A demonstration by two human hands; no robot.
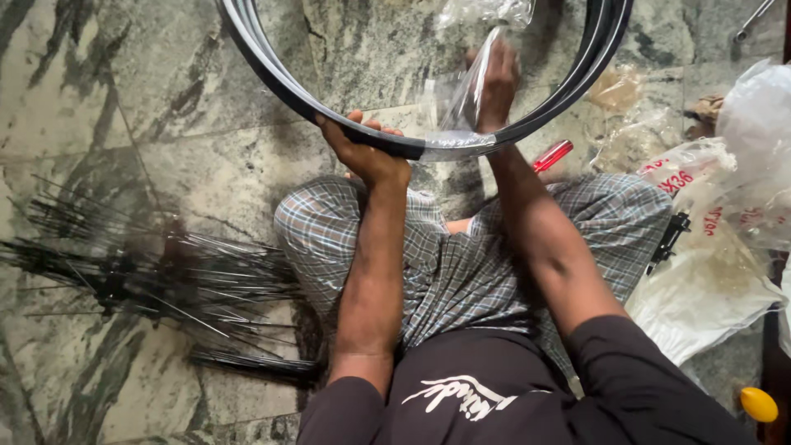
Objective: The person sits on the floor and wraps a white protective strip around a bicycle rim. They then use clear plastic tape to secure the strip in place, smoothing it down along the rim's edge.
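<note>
My left hand (367, 152) clenching stiff, light bicycle rim (272, 78) at bottom arc; right hand (494, 86) beside it pinching slippery plastic wrap (470, 91).

Spokes (156, 280) lie left of the person's legs (461, 255), bags (717, 247) right, rim (412, 144) ahead.

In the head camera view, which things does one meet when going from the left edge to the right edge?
Pile of thin metal spokes on the floor → left hand gripping the black wheel rim → right hand pulling clear plastic wrap → red-handled tool → white plastic bags → yellow object.
</note>
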